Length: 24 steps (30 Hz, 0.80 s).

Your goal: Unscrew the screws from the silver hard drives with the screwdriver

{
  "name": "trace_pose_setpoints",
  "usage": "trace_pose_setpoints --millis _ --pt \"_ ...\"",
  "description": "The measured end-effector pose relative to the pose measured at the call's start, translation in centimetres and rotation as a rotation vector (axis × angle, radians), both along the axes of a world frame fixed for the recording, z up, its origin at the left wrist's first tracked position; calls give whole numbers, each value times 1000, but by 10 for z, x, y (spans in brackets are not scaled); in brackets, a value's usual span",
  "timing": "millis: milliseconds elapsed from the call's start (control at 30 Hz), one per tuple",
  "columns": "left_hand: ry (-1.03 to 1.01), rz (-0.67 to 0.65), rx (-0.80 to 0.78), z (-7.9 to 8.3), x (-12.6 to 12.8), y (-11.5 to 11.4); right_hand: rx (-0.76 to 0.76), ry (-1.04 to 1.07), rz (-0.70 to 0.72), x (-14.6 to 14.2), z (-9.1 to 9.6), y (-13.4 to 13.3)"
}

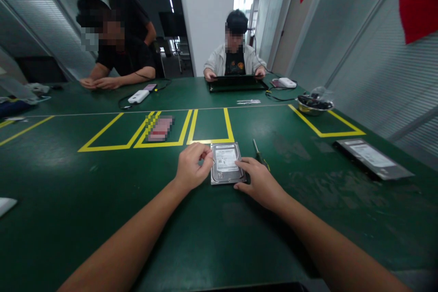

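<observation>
A silver hard drive [226, 175] with a white label lies flat on the green table in front of me. At its left edge, my left hand [194, 165] is closed in a pinch, thumb against curled fingers; whatever is between them is too small or hidden to make out. My right hand [258, 180] holds the drive's right side, its fingertips on the label edge and its thumb by the lower right corner. Just beyond that hand lies a screwdriver [262, 160] with a dark green and yellow handle, partly hidden by the hand.
To the right rests another drive-like unit in a clear bag [374, 157]. A bowl of dark parts [313, 106] stands behind it. Yellow tape [212, 140] marks boxes on the table [164, 246]; a pixelated pinkish item [160, 128] lies in one. Across sit people, one holding a dark panel [238, 84].
</observation>
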<state>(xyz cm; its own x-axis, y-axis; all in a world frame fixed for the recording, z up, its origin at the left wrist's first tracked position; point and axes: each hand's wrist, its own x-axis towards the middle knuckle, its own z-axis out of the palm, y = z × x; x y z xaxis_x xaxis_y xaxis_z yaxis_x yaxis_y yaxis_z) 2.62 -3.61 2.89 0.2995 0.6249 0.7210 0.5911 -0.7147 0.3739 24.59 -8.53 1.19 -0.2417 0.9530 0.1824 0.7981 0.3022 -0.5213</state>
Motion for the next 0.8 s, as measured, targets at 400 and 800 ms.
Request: trace_pose_setpoints --millis 400,800 --pt "-151 -17 -142 -5 2 -3 -13 70 73 -9 -5 -4" --pt "-106 -13 -128 -9 -1 -10 12 109 109 -11 -8 -4"
